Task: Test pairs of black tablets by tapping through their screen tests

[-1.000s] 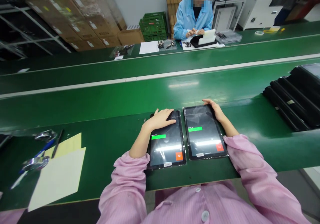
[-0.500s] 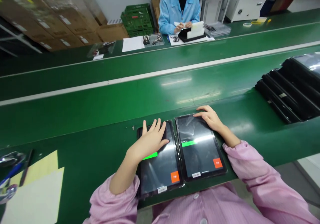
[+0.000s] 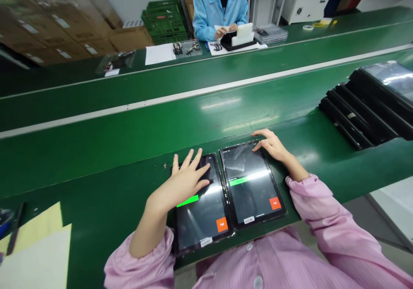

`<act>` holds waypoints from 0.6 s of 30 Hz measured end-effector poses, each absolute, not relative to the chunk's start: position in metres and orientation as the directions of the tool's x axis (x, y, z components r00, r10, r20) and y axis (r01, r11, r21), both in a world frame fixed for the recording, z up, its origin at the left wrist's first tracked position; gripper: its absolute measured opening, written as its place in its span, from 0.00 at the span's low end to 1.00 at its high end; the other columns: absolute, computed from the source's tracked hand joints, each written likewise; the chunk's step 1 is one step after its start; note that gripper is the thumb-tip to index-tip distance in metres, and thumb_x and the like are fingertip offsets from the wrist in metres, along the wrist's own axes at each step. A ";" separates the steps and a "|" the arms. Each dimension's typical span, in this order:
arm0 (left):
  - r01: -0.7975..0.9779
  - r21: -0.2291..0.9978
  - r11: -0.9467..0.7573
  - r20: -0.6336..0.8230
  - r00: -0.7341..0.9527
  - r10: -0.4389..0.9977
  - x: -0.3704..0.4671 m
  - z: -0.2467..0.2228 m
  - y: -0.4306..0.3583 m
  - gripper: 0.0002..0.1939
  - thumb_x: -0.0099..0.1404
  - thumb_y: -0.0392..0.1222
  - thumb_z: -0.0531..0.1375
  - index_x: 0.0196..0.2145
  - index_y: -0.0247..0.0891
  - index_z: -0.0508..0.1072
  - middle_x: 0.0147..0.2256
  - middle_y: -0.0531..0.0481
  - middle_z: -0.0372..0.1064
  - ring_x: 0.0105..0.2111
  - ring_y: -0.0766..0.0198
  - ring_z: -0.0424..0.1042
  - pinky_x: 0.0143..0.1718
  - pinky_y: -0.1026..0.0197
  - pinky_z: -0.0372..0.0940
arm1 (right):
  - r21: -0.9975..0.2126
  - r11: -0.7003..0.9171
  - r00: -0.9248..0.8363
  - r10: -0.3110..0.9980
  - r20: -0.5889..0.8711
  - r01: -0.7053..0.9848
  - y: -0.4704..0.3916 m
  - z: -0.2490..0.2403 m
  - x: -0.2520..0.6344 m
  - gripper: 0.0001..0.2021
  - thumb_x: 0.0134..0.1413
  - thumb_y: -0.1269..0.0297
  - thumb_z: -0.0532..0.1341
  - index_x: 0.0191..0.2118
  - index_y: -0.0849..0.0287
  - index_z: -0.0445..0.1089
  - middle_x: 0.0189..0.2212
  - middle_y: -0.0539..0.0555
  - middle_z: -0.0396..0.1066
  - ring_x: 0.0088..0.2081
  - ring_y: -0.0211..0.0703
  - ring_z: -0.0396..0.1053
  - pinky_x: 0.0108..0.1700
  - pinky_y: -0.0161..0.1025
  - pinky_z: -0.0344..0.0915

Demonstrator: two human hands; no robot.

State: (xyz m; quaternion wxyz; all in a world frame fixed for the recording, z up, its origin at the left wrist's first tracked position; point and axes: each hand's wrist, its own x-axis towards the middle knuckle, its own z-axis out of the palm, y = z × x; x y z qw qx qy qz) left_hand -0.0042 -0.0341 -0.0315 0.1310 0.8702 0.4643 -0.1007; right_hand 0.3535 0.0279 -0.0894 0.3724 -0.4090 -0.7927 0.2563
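Two black tablets lie side by side on the green bench near my body. Over the upper part of the left tablet (image 3: 203,215) is my left hand (image 3: 183,181), its fingers spread and nothing held. The right tablet (image 3: 253,196) has my right hand (image 3: 271,144) at its top right corner, with the fingers apart and one fingertip at the screen. Each screen shows a green bar and an orange-red square marked "Fail". A small white label is on the lower edge of each.
Black flat devices (image 3: 371,104) are stacked at the right. Yellow and white papers (image 3: 38,254) lie at the left. Across the bench a person in a blue jacket (image 3: 206,9) handles something beside a black stand (image 3: 238,41). Green crates (image 3: 166,22) stand behind.
The view has shifted, so most things appear further left. My left hand's fingers have spread more over the tablet. My right fingertip has moved from the top edge onto the screen.
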 end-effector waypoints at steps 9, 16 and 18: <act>0.872 0.128 -0.473 -0.191 0.490 0.851 -0.024 -0.023 -0.030 0.26 0.72 0.54 0.54 0.65 0.53 0.62 0.71 0.41 0.42 0.69 0.37 0.48 0.63 0.27 0.47 | -0.713 0.500 -0.240 0.865 0.441 0.491 0.025 -0.082 0.354 0.36 0.67 0.36 0.43 0.30 0.49 0.82 0.44 0.54 0.75 0.46 0.53 0.69 0.53 0.53 0.61; 0.902 0.139 -0.409 -0.325 0.432 0.841 -0.021 -0.027 -0.030 0.22 0.70 0.45 0.53 0.61 0.53 0.68 0.71 0.42 0.45 0.69 0.36 0.47 0.62 0.25 0.47 | -0.645 0.553 -0.373 0.833 0.410 0.527 0.023 -0.086 0.348 0.35 0.67 0.36 0.41 0.33 0.46 0.82 0.47 0.54 0.74 0.48 0.54 0.67 0.54 0.56 0.57; 0.881 0.196 -0.432 -0.282 0.472 0.835 -0.021 -0.020 -0.028 0.19 0.71 0.42 0.49 0.56 0.47 0.70 0.68 0.41 0.52 0.69 0.42 0.48 0.64 0.28 0.46 | -0.642 0.550 -0.341 0.835 0.432 0.533 0.022 -0.084 0.349 0.34 0.67 0.37 0.42 0.34 0.45 0.83 0.48 0.54 0.73 0.49 0.55 0.67 0.55 0.57 0.56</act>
